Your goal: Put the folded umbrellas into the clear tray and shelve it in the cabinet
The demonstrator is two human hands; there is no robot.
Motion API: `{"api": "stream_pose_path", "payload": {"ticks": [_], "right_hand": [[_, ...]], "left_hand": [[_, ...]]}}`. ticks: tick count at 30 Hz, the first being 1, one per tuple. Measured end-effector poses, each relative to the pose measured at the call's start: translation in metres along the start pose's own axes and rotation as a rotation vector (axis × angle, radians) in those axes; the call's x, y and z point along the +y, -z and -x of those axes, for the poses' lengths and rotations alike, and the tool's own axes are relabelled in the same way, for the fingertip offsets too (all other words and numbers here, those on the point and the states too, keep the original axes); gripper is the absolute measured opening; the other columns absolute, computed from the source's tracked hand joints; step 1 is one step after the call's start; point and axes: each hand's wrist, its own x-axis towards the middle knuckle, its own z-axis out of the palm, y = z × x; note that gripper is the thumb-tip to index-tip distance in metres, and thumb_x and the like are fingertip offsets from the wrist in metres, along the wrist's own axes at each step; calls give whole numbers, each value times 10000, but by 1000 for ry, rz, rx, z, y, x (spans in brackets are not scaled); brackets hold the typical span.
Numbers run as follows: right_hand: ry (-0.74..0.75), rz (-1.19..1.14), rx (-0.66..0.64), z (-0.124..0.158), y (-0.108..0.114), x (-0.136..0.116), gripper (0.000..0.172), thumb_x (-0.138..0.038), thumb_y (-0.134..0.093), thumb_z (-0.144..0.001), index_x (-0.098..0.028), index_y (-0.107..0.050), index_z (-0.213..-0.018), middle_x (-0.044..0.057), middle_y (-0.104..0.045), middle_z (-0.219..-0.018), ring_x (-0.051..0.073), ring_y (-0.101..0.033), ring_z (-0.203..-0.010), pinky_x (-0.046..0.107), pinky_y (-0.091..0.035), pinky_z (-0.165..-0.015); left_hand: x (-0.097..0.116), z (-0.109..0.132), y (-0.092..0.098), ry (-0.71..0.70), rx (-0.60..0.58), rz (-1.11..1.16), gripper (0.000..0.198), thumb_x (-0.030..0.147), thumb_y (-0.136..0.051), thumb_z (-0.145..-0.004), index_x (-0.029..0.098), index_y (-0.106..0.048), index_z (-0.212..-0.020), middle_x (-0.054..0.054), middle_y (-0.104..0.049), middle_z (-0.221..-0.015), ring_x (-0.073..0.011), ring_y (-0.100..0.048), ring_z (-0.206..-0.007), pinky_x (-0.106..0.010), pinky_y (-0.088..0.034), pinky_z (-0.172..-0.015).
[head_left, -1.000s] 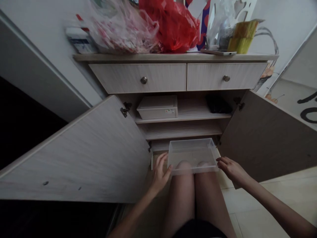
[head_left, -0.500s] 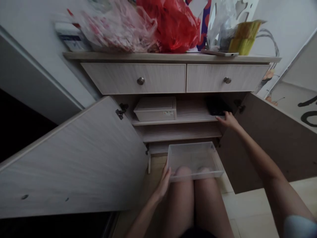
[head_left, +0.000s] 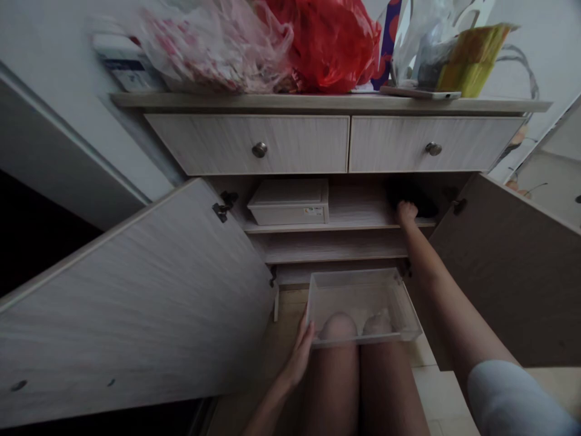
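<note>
A clear plastic bin (head_left: 354, 290) without a lid rests on my knees, which show through its bottom. My left hand (head_left: 303, 348) grips the bin's left side, its fingers along the outer wall. On the upper shelf of the cabinet, at the right end, lies a soft-looking black item (head_left: 424, 203); its kind is too dark to make out. My right hand (head_left: 407, 212) reaches in to it with fingers curled closed against its front left part. The fingertips are partly hidden.
A white storage box (head_left: 290, 203) sits at the left of the upper shelf (head_left: 358, 206). The left door (head_left: 149, 303) and right door (head_left: 508, 272) stand swung outward on both sides. Above are two drawers, with a red plastic bag (head_left: 327, 48) and a phone (head_left: 420, 92) on top.
My right hand has moved from the shelf's front edge deeper in and slightly left, its fingers now curled at the black item. My left hand still holds the bin. The view has shifted slightly.
</note>
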Motion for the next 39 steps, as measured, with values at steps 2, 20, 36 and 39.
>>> {"api": "stream_pose_path", "payload": {"ticks": [2,20,36,39], "right_hand": [[-19,-8,17,2,-2,-1,389,-71,-371,-955,17,-638,-1224,316,-652,-1123,312,-630,-1165,379,-509,-910],[78,-252,63,86,12,56,464,-303,-615,-877,-72,-637,-1279,220,-696,-1145,328,-661,-1088,387,-511,-905],[483,-994,-481,198,45,111,582,-523,-766,-690,-126,-745,-1116,70,-741,-959,206,-665,-801,312,-555,-760],[591,-979,-611,211,39,95,609,-537,-751,-712,-109,-734,-1145,64,-742,-945,214,-666,-834,330,-555,-807]], "left_hand": [[-2,-1,0,-7,17,-9,928,831,-435,-779,228,-467,-1484,-112,-446,-1556,-319,-370,-1462,-476,-271,-1218],[6,8,-3,-67,-30,5,1015,877,-402,-766,207,-377,-1528,-117,-300,-1635,-315,-253,-1517,-472,-245,-1236],[12,10,-7,-93,-23,-15,894,818,-400,-816,231,-433,-1489,-83,-327,-1629,-283,-160,-1544,-448,-169,-1259],[12,10,-7,-94,-22,-26,934,839,-398,-797,221,-416,-1498,-84,-280,-1647,-278,-109,-1551,-443,-119,-1269]]}}
